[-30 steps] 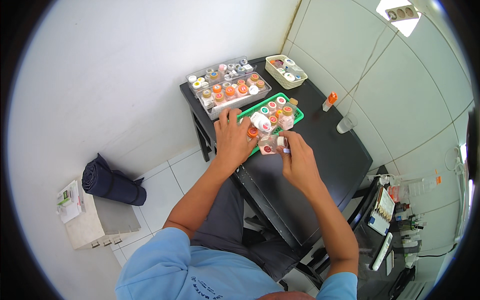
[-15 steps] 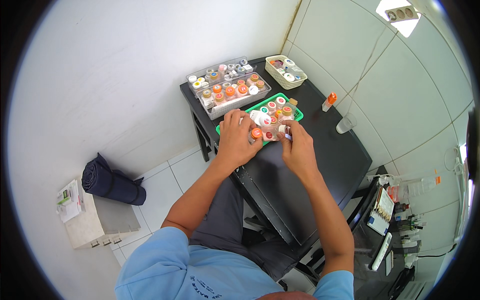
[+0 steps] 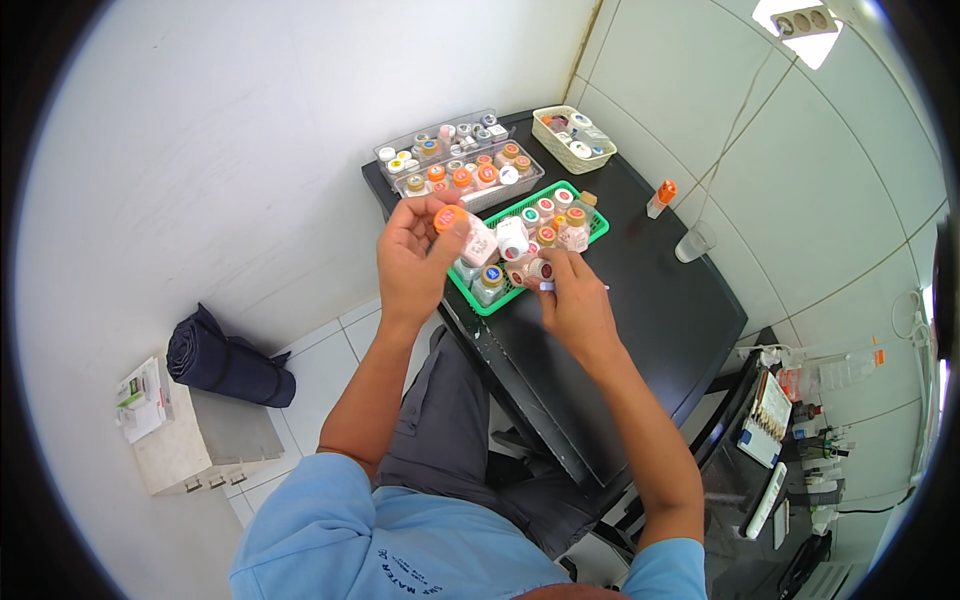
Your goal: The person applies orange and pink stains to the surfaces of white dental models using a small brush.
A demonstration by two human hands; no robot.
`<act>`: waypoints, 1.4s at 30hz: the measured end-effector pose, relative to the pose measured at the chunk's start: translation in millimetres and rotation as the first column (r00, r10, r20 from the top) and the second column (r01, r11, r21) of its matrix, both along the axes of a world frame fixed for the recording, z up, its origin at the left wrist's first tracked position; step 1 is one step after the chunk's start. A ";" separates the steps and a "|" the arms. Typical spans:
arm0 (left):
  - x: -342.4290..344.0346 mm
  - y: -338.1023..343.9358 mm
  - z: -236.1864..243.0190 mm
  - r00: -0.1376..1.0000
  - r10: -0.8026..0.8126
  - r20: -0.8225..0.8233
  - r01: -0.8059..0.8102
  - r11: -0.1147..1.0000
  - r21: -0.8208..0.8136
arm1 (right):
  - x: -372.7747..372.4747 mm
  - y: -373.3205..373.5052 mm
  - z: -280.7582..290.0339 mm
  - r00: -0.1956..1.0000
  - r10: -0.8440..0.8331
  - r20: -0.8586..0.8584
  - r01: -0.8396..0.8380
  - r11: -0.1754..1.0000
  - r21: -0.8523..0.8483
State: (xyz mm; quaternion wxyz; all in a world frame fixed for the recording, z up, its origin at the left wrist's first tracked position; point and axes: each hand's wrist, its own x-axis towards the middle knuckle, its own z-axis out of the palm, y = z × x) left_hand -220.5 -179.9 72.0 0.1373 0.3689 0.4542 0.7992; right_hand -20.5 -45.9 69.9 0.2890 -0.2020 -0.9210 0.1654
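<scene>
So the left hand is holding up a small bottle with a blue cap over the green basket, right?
Not quite: in the head view the cap is orange, not blue. The left hand does hold the small bottle up over the green basket.

Black bench (image 3: 640, 300) sits in a corner: plain white wall to its left, big white wall tiles behind and right of it. White tiled floor (image 3: 330, 345) below-left, where a rolled dark bundle (image 3: 225, 360) leans on a small white cabinet (image 3: 200, 440).
</scene>
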 end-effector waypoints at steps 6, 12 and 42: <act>-0.9 -9.9 -0.4 0.885 -0.196 0.423 0.102 0.966 0.236 | -14.6 -3.7 -18.6 0.999 -0.015 -0.032 0.019 0.994 0.112; -4.2 -15.7 -17.2 0.864 -0.148 0.482 0.074 0.983 0.170 | -25.3 0.9 -27.0 1.000 0.002 0.014 -0.005 0.980 0.197; 215.1 199.0 -64.8 0.519 -0.831 0.199 0.836 0.445 -0.320 | 240.5 27.5 -14.6 0.901 -0.416 -0.124 0.382 0.896 -0.229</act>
